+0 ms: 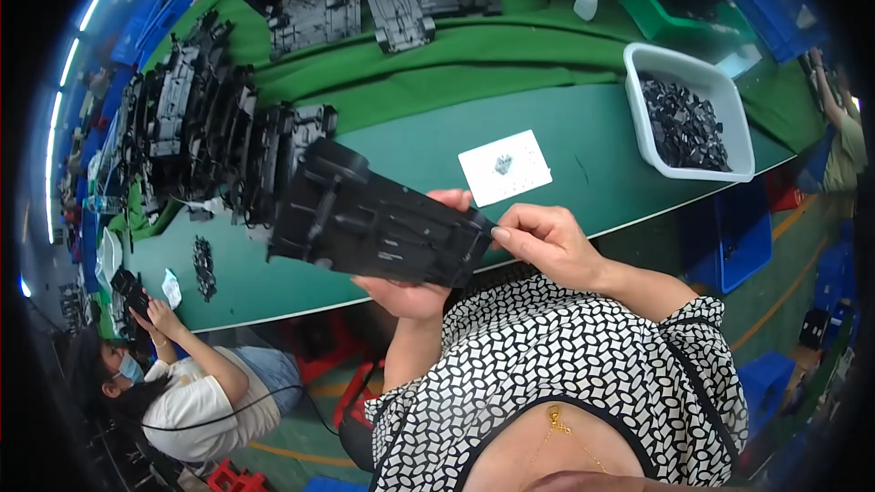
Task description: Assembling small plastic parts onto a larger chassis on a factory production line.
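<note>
A black plastic chassis part (378, 228), long and moulded with raised ribs, is held tilted above the near edge of the table. My left hand (415, 296) grips it from beneath, thumb on the near side and fingertips showing past the far edge. At its right end, my right hand (551, 241) pinches the corner between thumb and forefinger; whether a small piece sits in that pinch is hidden. Beyond my hands lies a white card (506, 167) with a small clump of grey bits (503, 163) on it.
A white bin (638, 109) of small black pieces stands at the right of the green table (410, 137). Black chassis parts (187, 128) are stacked at the left, with more (396, 5) along the back on green cloth. Another person (219, 383) works at the lower left.
</note>
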A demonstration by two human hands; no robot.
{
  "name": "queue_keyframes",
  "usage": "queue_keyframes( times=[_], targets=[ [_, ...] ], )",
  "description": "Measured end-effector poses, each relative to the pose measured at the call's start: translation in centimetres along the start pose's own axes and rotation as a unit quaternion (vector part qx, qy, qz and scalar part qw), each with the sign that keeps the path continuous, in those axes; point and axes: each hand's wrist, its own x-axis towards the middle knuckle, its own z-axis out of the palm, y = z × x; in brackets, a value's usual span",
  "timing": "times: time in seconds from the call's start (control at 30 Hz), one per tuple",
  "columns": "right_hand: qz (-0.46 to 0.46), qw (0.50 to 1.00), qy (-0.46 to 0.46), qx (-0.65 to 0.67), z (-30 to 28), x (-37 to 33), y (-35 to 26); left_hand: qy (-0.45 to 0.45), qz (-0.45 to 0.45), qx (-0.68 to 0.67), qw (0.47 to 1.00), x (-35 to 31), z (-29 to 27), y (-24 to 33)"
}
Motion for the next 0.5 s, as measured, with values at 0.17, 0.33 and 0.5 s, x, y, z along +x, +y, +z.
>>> queue_keyframes(
  times=[0.17,0.33,0.5],
  targets=[
    [-0.026,0.998,0.048,-0.041,2.7,0.3,-0.7,0.088,-0.051,0.074,0.992,-1.2,0.6,2.9],
    [-0.035,0.992,0.123,0.017,3.6,0.7,0.2,0.008,-0.073,-0.014,0.997,-0.1,0.3,3.2],
    [-0.057,0.986,0.131,0.086,4.4,0.7,-1.2,-0.06,-0.068,-0.015,0.996,1.4,0.9,4.4]
  ],
)
